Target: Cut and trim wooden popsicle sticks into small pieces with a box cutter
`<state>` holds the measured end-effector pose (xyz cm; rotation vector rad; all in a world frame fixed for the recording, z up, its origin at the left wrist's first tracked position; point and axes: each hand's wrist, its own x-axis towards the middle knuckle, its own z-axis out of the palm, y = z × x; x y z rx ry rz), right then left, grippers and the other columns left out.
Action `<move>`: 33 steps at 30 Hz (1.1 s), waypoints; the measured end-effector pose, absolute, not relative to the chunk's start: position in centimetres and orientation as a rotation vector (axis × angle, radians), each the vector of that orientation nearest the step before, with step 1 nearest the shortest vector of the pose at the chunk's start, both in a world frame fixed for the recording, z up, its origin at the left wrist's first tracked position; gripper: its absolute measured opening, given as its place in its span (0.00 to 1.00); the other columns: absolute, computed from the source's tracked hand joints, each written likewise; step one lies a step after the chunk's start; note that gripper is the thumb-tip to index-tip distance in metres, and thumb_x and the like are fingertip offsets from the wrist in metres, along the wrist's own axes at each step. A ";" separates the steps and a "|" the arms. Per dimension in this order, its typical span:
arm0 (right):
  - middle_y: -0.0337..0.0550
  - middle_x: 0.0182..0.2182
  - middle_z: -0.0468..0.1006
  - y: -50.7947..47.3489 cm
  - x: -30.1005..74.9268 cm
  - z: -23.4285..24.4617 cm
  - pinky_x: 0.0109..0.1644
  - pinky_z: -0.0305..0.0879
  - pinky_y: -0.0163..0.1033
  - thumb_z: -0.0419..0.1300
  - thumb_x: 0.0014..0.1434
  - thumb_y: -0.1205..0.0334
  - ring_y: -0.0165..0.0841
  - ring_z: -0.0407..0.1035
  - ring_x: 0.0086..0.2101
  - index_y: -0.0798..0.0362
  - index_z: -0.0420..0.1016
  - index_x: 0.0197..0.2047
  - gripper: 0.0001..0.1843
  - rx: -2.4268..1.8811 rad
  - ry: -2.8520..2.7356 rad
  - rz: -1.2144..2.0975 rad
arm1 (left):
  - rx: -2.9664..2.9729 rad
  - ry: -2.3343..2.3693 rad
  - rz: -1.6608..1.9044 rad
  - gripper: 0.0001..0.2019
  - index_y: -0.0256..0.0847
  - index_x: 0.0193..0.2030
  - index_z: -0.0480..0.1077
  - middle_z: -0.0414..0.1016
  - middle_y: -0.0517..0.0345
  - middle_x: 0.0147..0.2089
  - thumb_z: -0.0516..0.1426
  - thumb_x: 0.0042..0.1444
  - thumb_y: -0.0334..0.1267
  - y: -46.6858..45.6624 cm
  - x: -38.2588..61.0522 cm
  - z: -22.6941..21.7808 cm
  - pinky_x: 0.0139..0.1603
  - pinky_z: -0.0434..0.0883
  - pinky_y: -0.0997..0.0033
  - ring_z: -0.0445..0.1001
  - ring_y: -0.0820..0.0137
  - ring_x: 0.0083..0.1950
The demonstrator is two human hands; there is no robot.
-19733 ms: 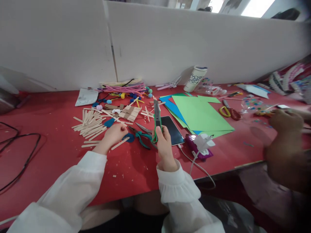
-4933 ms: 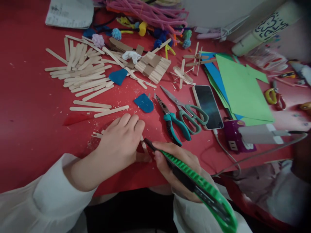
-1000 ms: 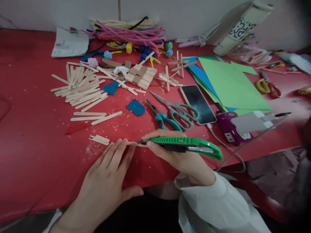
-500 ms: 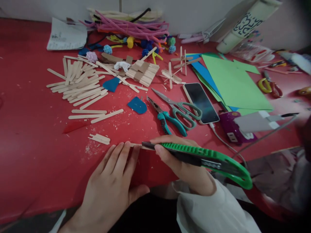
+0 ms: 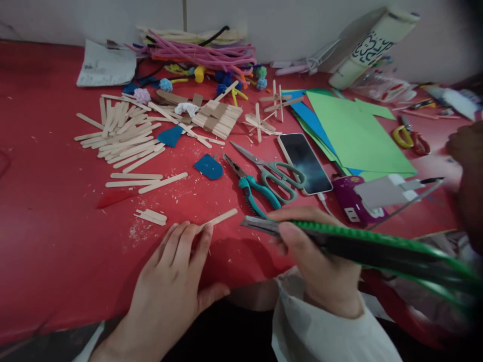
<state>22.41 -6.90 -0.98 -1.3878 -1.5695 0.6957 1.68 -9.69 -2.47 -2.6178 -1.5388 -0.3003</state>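
My left hand (image 5: 175, 266) lies with fingers stretched forward, the fingertips pinning a wooden craft stick (image 5: 223, 217) against the red tabletop. The stick's free end points right; its other part is hidden under the fingers. My right hand (image 5: 317, 261) is wrapped round a green and black utility knife (image 5: 362, 246). Its blade (image 5: 260, 224) points left, just right of the stick and apart from it. Several short cut stick pieces (image 5: 151, 216) lie left of my left hand among pale shavings. Beyond my hands are teal-handled pliers (image 5: 251, 188) and grey-green scissors (image 5: 279, 173).
A pile of craft sticks (image 5: 124, 130) covers the left. Farther back lie a stick panel (image 5: 219, 119) and pink pipe cleaners (image 5: 204, 53). A phone (image 5: 305, 163), green paper (image 5: 358, 130) and purple power adapter (image 5: 352, 198) with cables are at right. Another person's hand (image 5: 468, 146) shows at the right edge.
My right hand has drawn the knife to the right, off the stick, so the stick's end now shows. My left hand stays in place. Another person's hand has appeared at the right.
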 end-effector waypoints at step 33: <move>0.39 0.31 0.82 -6.0 18.5 -1.3 0.36 0.74 0.28 0.56 0.56 0.68 0.29 0.77 0.31 0.51 0.74 0.37 0.07 -1.334 -1.928 0.498 | -2.835 -1.366 -0.388 0.27 0.37 0.63 0.57 0.59 0.57 0.65 0.50 0.59 0.46 -8.9 -0.5 -4.5 0.62 0.58 0.63 0.56 0.63 0.65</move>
